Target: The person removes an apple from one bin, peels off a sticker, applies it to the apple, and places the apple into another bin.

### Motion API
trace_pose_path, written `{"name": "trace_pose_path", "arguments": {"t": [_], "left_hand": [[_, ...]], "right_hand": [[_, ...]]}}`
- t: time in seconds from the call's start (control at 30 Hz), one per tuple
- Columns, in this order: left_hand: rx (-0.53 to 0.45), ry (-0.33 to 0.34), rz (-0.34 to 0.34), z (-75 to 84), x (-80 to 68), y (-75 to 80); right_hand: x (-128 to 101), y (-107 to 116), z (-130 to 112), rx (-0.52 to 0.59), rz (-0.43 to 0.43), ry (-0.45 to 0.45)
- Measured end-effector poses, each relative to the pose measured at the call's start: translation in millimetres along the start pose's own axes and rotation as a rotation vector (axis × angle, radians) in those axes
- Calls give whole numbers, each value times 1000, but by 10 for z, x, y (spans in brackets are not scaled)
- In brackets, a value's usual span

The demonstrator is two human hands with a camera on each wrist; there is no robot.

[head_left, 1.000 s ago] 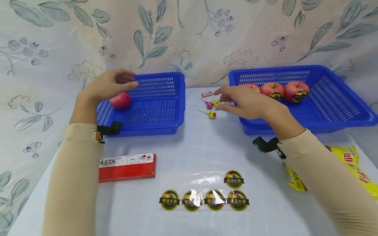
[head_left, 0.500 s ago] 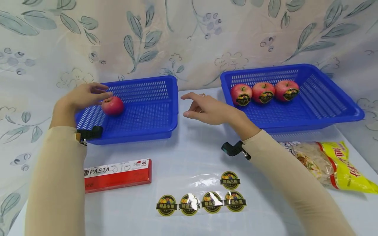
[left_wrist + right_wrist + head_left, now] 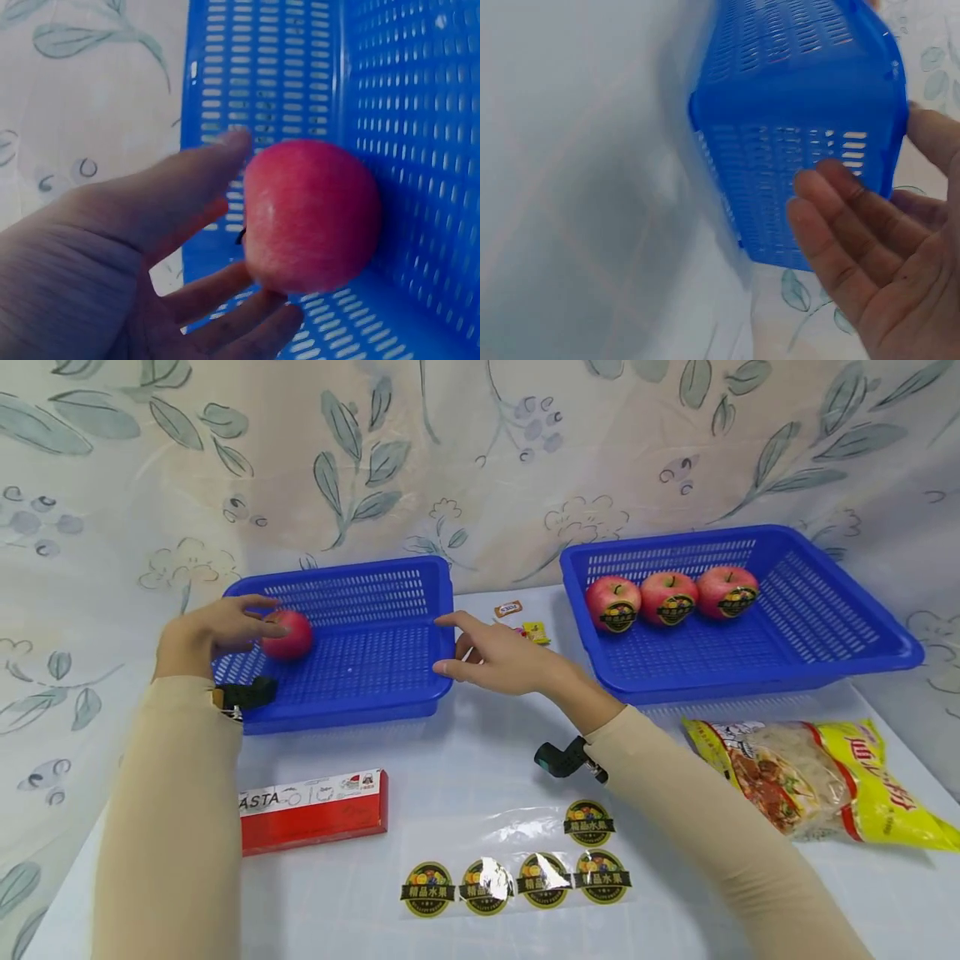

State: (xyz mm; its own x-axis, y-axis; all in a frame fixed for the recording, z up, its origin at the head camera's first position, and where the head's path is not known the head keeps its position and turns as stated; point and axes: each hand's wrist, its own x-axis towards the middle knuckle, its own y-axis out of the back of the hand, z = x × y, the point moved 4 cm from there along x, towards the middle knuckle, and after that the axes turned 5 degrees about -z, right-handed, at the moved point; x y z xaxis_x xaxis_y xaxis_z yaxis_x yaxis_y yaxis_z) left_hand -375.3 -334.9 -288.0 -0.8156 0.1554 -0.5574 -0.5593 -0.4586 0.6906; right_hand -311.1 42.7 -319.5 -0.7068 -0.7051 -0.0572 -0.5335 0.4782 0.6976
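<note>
In the left blue basket (image 3: 360,714) lies a single red apple (image 3: 288,635) without a visible sticker. My left hand (image 3: 221,627) reaches over that basket's left side, its thumb and fingers spread around the stem side of the apple (image 3: 315,217). Fingertips seem close to the fruit, but I cannot tell whether they touch. At the basket's right end is my right hand (image 3: 502,656). Its thumb is at the rim and its other fingers extend along the outer wall (image 3: 780,150) in the right wrist view, not closed round it.
The right blue basket (image 3: 750,681) holds three stickered apples (image 3: 669,597). Small wrapped candies (image 3: 535,632) lie between the baskets. A red pasta box (image 3: 322,818), a clear sheet of round stickers (image 3: 543,880) and a yellow noodle bag (image 3: 810,777) lie nearer me.
My right hand has moved left from beside the right basket, past the candies, to the left basket's right end. My left hand has come down closer to the apple. The head view has shifted slightly.
</note>
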Motion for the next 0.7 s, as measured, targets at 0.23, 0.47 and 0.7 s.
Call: {"name": "trace_pose_path", "arguments": {"t": [0.23,0.47,0.7], "left_hand": [[114,88,20,94,36,-53],[87,132,61,111,66,-141],[165,103,177,249,26,-43]], "right_hand": [[-10,-40,-15,236,-2,-28],[-2,-69,6,466,11,-40],[8,-52,27,479,11,-31]]}}
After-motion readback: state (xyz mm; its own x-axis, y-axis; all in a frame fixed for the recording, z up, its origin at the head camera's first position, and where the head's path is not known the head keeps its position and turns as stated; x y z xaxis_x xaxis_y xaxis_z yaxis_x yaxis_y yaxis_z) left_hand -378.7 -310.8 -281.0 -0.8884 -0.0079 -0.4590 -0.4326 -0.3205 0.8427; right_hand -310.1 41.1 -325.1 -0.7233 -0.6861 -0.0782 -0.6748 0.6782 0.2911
